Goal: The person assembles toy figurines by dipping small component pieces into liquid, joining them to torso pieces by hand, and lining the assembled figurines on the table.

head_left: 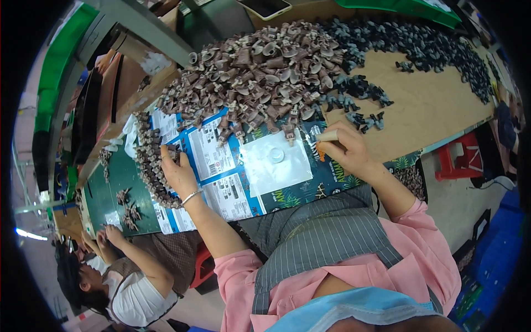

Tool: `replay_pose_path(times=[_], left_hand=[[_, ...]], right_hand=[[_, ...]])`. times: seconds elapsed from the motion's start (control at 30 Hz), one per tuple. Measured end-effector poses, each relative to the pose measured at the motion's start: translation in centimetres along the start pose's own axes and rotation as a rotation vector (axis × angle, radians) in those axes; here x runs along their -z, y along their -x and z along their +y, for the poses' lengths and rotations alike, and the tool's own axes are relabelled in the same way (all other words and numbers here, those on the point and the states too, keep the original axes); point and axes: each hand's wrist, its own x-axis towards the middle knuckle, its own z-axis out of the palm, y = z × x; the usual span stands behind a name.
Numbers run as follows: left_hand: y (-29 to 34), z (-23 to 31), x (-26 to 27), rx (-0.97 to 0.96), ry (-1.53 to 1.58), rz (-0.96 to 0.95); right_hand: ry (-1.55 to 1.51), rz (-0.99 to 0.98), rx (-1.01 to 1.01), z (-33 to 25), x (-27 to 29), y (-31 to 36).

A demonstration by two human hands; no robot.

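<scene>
My left hand [180,176] is at the left of the work area, beside a curved row of small brown figures [148,160]. Its index finger and thumb close around a small brown figure [173,150] next to that row. Over the printed sheets, my right hand [349,148] is closed in a pinch, with pale coverings on its fingertips. Something small and pale shows at those fingertips, too small to name. Between my hands lies a clear plastic sheet [260,166] with a small round clear dish or cap [276,155] on it.
A large heap of brown figure parts [249,72] rises beyond my hands. Black-and-grey parts [398,41] spread over brown cardboard [420,105] at the right. A phone [265,8] lies at the back. Another person [138,282] works at the left. A red stool [459,157] stands right.
</scene>
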Motion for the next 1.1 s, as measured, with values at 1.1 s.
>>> replay_pose_path(times=[1.1], left_hand=[[5.2, 5.0, -1.0, 0.24, 0.887, -0.39]], right_hand=[[0.633, 0.102, -0.08, 2.7, 6.3, -0.7]])
